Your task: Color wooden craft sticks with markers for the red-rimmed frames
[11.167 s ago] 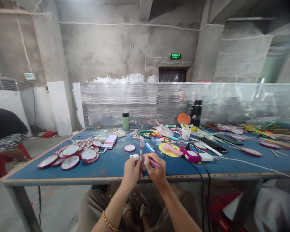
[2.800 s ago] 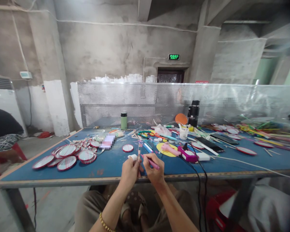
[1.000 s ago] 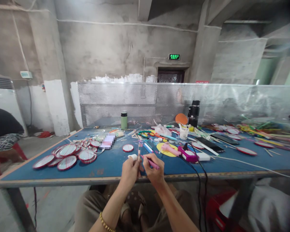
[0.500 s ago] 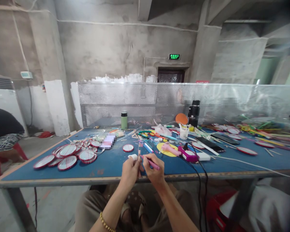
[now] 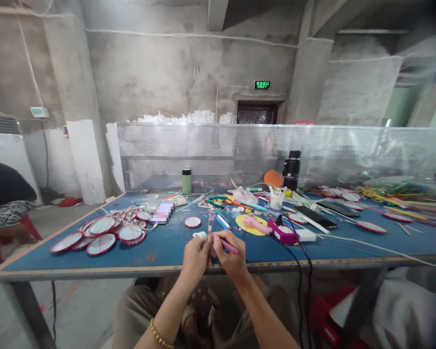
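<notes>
My right hand [image 5: 232, 249] is closed round a pink pen [image 5: 228, 245], its tip pointing left towards my left hand. My left hand [image 5: 196, 254] is closed on a thin wooden stick [image 5: 210, 227] standing upright between the hands. A white wrap or cap-like piece [image 5: 199, 236] shows at the left fingers; I cannot tell which. The pen tip is at or very near the stick. Beyond the hands lie a small round red-rimmed disc [image 5: 192, 222] and a blue-and-white pen [image 5: 223, 222].
Red-rimmed discs [image 5: 101, 245] are piled at the left beside a phone [image 5: 162, 214]. A yellow disc [image 5: 253, 225], a purple device [image 5: 284, 232] with black cables and a white cup [image 5: 276, 199] stand to the right. A green bottle [image 5: 186, 182] and black flask [image 5: 292, 170] stand behind.
The pen in my right hand has shifted slightly left and up against the stick. My left hand has barely moved.
</notes>
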Demonstrator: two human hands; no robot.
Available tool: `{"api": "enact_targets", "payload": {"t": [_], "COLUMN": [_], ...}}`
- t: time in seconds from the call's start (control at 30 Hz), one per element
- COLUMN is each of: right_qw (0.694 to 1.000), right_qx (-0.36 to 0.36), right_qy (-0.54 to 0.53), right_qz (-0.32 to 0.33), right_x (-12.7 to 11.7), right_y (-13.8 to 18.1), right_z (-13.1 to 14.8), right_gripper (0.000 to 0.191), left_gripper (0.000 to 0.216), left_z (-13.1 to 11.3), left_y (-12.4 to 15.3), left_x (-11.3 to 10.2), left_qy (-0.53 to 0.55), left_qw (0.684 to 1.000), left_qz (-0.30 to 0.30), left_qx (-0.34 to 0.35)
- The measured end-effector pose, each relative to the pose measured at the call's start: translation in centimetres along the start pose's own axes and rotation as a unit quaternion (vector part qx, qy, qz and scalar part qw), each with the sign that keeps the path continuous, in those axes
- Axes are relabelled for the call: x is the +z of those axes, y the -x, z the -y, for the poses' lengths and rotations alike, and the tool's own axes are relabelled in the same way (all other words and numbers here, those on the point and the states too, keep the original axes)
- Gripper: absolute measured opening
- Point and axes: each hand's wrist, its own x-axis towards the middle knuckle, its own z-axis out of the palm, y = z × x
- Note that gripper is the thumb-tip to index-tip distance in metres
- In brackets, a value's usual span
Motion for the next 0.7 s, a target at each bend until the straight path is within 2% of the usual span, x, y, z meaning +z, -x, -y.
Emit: {"api": "enact_targets", "payload": {"t": [0.17,0.7], "right_qw": [1.000,1.000], "right_qx": [-0.005,0.001], "right_qy": [0.003,0.012], "right_qz": [-0.015,-0.008], "right_x": [0.04,-0.04], "right_y": [-0.12,-0.02], "right_z": [0.22,0.13], "right_gripper": [0.013,0.015], "left_gripper": [0.038,0.037], "left_z": [-0.13,-0.41], "left_y": [0.04,0.11], "left_x": [-0.07,-0.11], "left_qy": [0.007,0.022], "left_qw": [1.000,1.000], "left_qz": [0.022,0.017], "left_qx": [-0.013,-0.013]}}
